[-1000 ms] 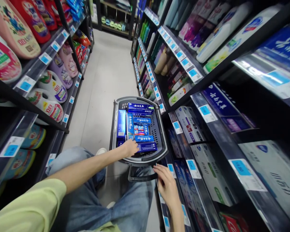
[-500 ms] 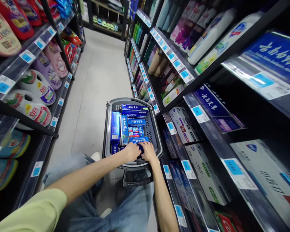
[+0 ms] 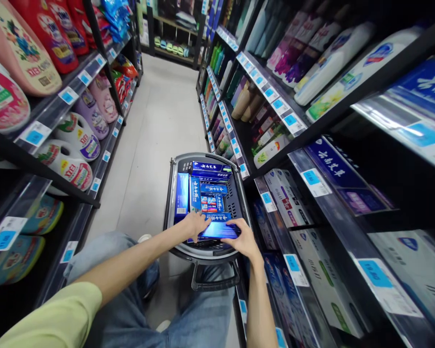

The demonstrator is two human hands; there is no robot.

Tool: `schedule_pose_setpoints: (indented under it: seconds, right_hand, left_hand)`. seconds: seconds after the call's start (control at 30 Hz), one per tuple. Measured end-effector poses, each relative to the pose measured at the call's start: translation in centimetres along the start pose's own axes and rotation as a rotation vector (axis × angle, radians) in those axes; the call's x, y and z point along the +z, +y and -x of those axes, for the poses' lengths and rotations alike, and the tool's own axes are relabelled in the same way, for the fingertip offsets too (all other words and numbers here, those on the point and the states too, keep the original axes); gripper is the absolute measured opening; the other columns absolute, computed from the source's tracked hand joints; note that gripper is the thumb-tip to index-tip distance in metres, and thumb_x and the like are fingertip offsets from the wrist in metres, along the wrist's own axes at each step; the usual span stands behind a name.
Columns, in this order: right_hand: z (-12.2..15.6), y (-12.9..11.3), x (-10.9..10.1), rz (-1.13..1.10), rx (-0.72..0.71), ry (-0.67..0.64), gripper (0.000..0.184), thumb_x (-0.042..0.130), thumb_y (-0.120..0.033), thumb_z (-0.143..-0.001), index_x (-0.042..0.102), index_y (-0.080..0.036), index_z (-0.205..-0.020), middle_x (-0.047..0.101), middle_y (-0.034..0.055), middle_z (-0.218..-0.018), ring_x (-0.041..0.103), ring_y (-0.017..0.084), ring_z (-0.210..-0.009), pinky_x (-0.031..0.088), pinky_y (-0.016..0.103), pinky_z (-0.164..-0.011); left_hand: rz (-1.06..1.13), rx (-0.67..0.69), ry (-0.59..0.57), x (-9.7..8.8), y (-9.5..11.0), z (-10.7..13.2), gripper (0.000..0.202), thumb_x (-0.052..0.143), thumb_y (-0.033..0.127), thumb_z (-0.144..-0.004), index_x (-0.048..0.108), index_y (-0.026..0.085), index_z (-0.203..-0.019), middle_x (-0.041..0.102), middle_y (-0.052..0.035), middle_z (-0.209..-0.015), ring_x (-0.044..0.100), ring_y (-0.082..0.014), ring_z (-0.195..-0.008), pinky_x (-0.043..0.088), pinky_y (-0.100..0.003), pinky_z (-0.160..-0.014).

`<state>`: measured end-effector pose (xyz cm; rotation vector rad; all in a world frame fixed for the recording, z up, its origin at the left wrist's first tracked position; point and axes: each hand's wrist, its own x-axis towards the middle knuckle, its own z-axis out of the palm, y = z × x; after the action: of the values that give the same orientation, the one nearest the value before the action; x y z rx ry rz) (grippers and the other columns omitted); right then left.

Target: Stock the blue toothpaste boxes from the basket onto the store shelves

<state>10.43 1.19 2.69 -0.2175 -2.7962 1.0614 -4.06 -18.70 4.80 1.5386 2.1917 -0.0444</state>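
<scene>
On my feed, a blue toothpaste box (image 3: 219, 231) showed just below the center of the frame, at the near end of the gray shopping basket (image 3: 203, 156). The right hand (image 3: 244, 238) pinched its right end, having shifted rightward since half a second earlier, when it nearly met the left hand (image 3: 195, 225). The box's bright face had come into view. The left fingers spread at its other end; I couldn't tell whether they gripped.

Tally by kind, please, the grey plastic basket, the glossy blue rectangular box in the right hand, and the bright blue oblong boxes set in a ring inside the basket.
Grey plastic basket: 1
Glossy blue rectangular box in the right hand: 1
Bright blue oblong boxes set in a ring: 4
Total: 6
</scene>
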Motion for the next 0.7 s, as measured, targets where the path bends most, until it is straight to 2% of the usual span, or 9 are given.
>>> schedule_pose_setpoints:
  seconds: [0.1, 0.17, 0.23, 0.33, 0.43, 0.5, 0.53, 0.6, 0.7]
  right_hand:
    - [-0.2, -0.1, -1.8, -0.275, 0.101, 0.09, 0.046, 0.089, -0.038, -0.063, 0.061, -0.023, -0.097, 0.07, 0.0065, -0.105, 0.067, 0.026, -0.1, 0.051, 0.039, -0.091]
    - [-0.8, 0.1, -1.9, -0.469, 0.148, 0.178, 0.036, 0.084, -0.039, -0.071, 0.058, -0.023, -0.09, 0.074, 0.0065, -0.1, 0.069, 0.026, -0.099, 0.051, 0.04, -0.092]
    - [-1.6, 0.5, -0.9, -0.61, 0.181, 0.252, 0.029, 0.077, -0.042, -0.078, 0.056, -0.023, -0.086, 0.075, 0.0066, -0.094, 0.071, 0.025, -0.095, 0.052, 0.041, -0.092]
    - [-2.1, 0.9, 1.7, -0.721, 0.188, 0.214, 0.034, 0.069, -0.054, -0.082, 0.06, -0.022, -0.086, 0.075, 0.0099, -0.103, 0.071, 0.026, -0.096, 0.054, 0.041, -0.09]
    - [-1.3, 0.6, 3.7, -0.764, 0.091, 0.106, 0.056, 0.066, -0.068, -0.078, 0.064, -0.021, -0.109, 0.066, 0.0132, -0.126, 0.063, 0.03, -0.117, 0.053, 0.043, -0.096]
    - [-0.6, 0.2, 4.1, -0.72, 0.068, 0.117, 0.067, 0.077, -0.061, -0.071, 0.06, -0.023, -0.123, 0.062, 0.0129, -0.132, 0.058, 0.032, -0.124, 0.054, 0.043, -0.097]
    - [-0.3, 0.0, 4.2, -0.689, 0.095, 0.147, 0.07, 0.082, -0.054, -0.067, 0.059, -0.023, -0.125, 0.063, 0.0123, -0.131, 0.06, 0.032, -0.12, 0.056, 0.042, -0.092]
    - [-0.2, -0.2, 4.3, -0.658, 0.209, 0.21, 0.067, 0.086, -0.044, -0.066, 0.06, -0.023, -0.123, 0.065, 0.0105, -0.123, 0.069, 0.027, -0.098, 0.061, 0.037, -0.077]
    - [-0.8, 0.1, 4.6, -0.779, 0.389, 0.289, 0.06, 0.078, -0.049, -0.073, 0.059, -0.023, -0.124, 0.067, 0.0082, -0.113, 0.069, 0.02, -0.071, 0.058, 0.032, -0.055]
  left_hand:
    - [0.075, 0.113, 0.147, -1.7, -1.1, 0.3, 0.103, 0.09, 0.02, -0.055, 0.042, 0.018, -0.146, 0.056, -0.0234, -0.137, 0.063, -0.0371, -0.113, 0.049, -0.042, -0.094]
    - [0.118, 0.219, 0.281, -3.1, -2.0, 0.8, 0.087, 0.083, 0.02, -0.064, 0.046, 0.02, -0.143, 0.057, -0.0185, -0.137, 0.062, -0.0323, -0.113, 0.048, -0.038, -0.093]
    - [0.136, 0.298, 0.378, -4.5, -3.0, 1.5, 0.067, 0.075, 0.017, -0.07, 0.055, 0.02, -0.134, 0.061, -0.0148, -0.131, 0.061, -0.0288, -0.111, 0.047, -0.035, -0.091]
    - [0.16, 0.35, 0.338, -6.0, -5.1, 2.5, 0.041, 0.069, 0.018, -0.074, 0.067, 0.017, -0.114, 0.069, -0.0115, -0.108, 0.064, -0.0242, -0.094, 0.047, -0.032, -0.079]
    - [0.296, 0.338, 0.207, -6.5, -7.5, 2.9, 0.023, 0.07, 0.025, -0.074, 0.069, 0.016, -0.096, 0.069, -0.0044, -0.081, 0.061, -0.0174, -0.072, 0.043, -0.027, -0.065]
    - [0.386, 0.276, 0.189, -6.3, -9.1, 2.7, 0.03, 0.074, 0.035, -0.073, 0.069, 0.017, -0.097, 0.068, -0.0025, -0.077, 0.059, -0.0163, -0.068, 0.041, -0.027, -0.064]
    - [0.411, 0.231, 0.198, -6.1, -9.8, 2.4, 0.039, 0.076, 0.04, -0.071, 0.069, 0.017, -0.102, 0.067, -0.0028, -0.079, 0.059, -0.0174, -0.07, 0.041, -0.027, -0.066]
    - [0.44, 0.13, 0.203, -5.5, -10.9, 1.7, 0.056, 0.078, 0.05, -0.069, 0.067, 0.018, -0.113, 0.067, -0.0044, -0.081, 0.06, -0.0211, -0.077, 0.042, -0.029, -0.069]
    - [0.504, 0.034, 0.213, -4.7, -11.7, 0.6, 0.067, 0.077, 0.056, -0.069, 0.063, 0.021, -0.124, 0.068, -0.0072, -0.09, 0.061, -0.0242, -0.08, 0.044, -0.031, -0.074]
